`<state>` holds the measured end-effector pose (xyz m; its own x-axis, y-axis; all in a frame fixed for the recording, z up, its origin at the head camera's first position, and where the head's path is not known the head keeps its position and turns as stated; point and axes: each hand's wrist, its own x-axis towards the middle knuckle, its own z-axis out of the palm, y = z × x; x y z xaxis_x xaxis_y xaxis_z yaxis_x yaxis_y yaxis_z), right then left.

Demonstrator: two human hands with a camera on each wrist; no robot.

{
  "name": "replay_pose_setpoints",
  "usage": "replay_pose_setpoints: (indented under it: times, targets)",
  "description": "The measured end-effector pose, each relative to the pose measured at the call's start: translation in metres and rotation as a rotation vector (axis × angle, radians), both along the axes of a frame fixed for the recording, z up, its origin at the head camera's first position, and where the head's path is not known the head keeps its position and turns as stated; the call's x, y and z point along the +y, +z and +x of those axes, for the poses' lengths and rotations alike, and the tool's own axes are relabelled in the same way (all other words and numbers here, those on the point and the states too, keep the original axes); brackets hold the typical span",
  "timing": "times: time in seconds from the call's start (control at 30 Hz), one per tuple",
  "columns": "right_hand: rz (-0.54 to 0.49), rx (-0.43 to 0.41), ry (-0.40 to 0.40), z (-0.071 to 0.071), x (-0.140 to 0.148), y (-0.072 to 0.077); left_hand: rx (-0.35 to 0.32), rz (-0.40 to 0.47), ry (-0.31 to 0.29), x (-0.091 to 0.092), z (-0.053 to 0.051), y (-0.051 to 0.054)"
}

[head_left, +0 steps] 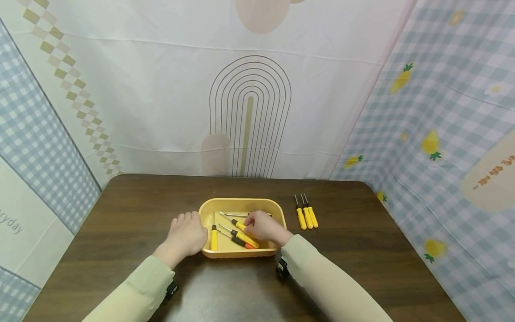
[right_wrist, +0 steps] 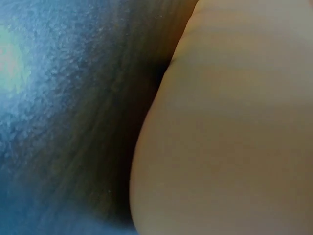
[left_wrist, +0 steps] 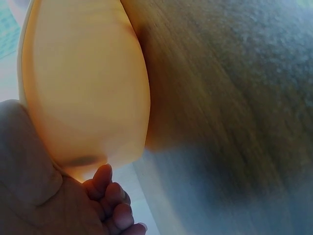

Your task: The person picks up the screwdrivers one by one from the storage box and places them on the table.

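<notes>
The screwdriver (head_left: pixel 240 225) at my right fingertips lies slantwise in the yellow tray (head_left: pixel 241 254), its metal tip toward the tray's back left corner and the end of its yellow handle hidden by my hand. A long metal rod (head_left: pixel 233 215) runs along the back of the tray, partly covered by the same hand. Just in front lie another yellow-handled screwdriver (head_left: pixel 244 237) and, against it, one with a black and red handle (head_left: pixel 243 243), its shaft partly covered. A lone screwdriver (head_left: pixel 214 239) stands apart near the left end, its handle toward me. My right wrist view shows only a blurred tan curve beside the table.

The fingers of my right hand (head_left: pixel 263 226) are bent down at the first screwdriver's handle, only slightly apart; from above I cannot tell whether they have closed on it. My left hand (head_left: pixel 187 232) grips the tray's left end, thumb over the rim and the other fingers curled by the outer wall.

The tray sits on the dark wooden table (head_left: pixel 132 214). To its right, three yellow-handled screwdrivers (head_left: pixel 308 217) lie side by side. Behind the table hangs a white cloth (head_left: pixel 161 89) with an arch of thin lines; blue checked cloth (head_left: pixel 434 103) drapes the right side.
</notes>
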<state>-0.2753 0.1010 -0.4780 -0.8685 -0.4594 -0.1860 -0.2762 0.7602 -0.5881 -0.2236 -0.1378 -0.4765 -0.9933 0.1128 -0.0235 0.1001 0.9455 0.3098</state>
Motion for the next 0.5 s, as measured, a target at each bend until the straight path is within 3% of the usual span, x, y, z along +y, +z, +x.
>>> replay_pose_setpoints:
  times: [0.27, 0.5]
  targets:
    - [-0.044, -0.041, 0.016, 0.001, 0.007, 0.001, -0.004, -0.002, 0.000, 0.001, 0.000, 0.002]
    - [-0.066, -0.028, 0.032, 0.001, 0.016, 0.014, -0.011, -0.006, 0.005, 0.002, 0.000, 0.001]
